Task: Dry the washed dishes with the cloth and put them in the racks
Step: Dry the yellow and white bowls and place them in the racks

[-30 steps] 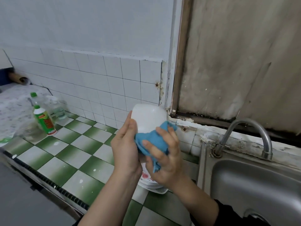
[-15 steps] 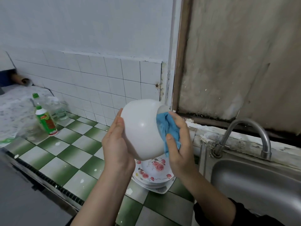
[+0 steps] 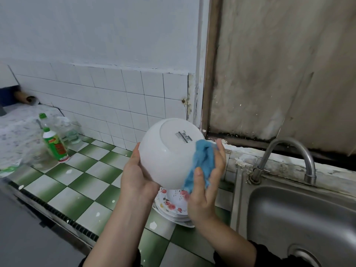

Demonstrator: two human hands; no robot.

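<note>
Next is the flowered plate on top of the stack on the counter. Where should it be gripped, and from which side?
Probably by the rim, pinched from the left: the flowered plate lies flat, face up on the stack, so only its edge offers a hold; its left rim is exposed, while the right hand covers the side nearer the sink.

Floral plates point(image 3: 169, 206) half hidden behind bowl point(image 3: 163, 157), label print point(image 3: 183, 136) unreadable — sink point(image 3: 289, 218) cropped right
</note>
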